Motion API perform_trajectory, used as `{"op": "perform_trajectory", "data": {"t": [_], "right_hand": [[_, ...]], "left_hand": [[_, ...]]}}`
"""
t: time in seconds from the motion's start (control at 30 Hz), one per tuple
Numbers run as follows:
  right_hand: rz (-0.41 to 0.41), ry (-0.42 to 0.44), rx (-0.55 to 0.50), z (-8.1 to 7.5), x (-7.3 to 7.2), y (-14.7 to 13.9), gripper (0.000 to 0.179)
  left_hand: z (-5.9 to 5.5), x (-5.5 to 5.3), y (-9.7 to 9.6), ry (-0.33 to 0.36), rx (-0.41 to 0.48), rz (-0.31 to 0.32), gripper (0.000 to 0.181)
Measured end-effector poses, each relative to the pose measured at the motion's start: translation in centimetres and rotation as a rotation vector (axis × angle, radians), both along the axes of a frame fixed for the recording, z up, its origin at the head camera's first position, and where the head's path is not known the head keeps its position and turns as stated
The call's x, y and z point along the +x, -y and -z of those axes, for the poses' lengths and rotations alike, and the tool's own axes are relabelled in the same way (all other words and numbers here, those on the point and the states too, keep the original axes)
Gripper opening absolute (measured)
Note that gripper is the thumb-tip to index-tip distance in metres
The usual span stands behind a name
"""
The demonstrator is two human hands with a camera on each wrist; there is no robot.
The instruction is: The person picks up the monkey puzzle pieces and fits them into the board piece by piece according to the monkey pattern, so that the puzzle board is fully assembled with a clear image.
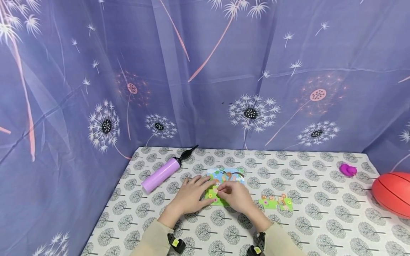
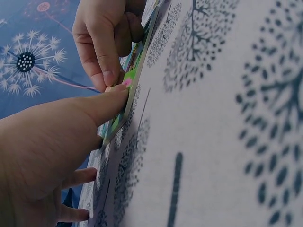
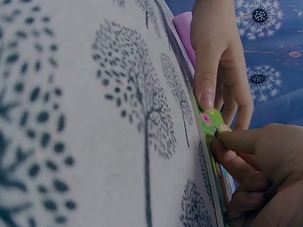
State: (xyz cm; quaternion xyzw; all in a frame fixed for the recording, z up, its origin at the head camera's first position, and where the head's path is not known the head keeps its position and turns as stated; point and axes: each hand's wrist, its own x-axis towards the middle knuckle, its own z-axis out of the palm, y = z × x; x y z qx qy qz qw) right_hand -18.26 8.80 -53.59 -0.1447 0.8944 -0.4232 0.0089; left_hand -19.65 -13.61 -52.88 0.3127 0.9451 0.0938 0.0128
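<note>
A jigsaw puzzle with a blue-sky and green-grass picture lies on the patterned cloth, partly hidden under both hands. My left hand spreads over its left side, with the thumb pressing on a green part with a pink flower. The other left fingers reach along the left edge. My right hand is over the puzzle's right side, its thumb and index finger pinching a small puzzle piece close to the left thumb. Most of that piece is hidden by the fingertips.
Two loose puzzle pieces, a green one and one with a brown animal, lie right of my right hand. A purple hand pump is at left. Farther right are a small purple toy and a red ball. A curtain hangs behind.
</note>
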Motion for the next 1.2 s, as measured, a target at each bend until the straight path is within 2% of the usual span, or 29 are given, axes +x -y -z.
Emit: {"op": "perform_trajectory", "data": {"t": [0.3, 0.47, 0.57, 0.8, 0.97, 1.2], "right_hand": [[0.002, 0.010, -0.017, -0.1, 0.0, -0.5, 0.006], [0.019, 0.044, -0.097, -0.7, 0.4, -2.6, 0.011], [0.047, 0.073, -0.098, -0.9, 0.7, -4.5, 0.012], [0.113, 0.048, -0.026, -1.3, 1.6, -9.7, 0.016], [0.129, 0.065, 0.047, -1.7, 2.5, -13.3, 0.018], [0.055, 0.019, 0.151, -2.0, 3.4, -16.8, 0.037]], "left_hand": [[0.1, -0.1, -0.1, 0.002, -0.005, 0.018, 0.065], [0.1, -0.2, -0.1, 0.005, -0.040, 0.022, 0.063], [0.1, -0.2, -0.1, 0.002, -0.047, 0.023, 0.062], [0.0, -0.1, 0.0, 0.004, -0.039, 0.023, 0.059], [-0.1, 0.0, 0.1, 0.004, -0.046, 0.019, 0.058], [-0.2, 0.3, 0.1, -0.020, -0.076, 0.026, 0.059]]}}
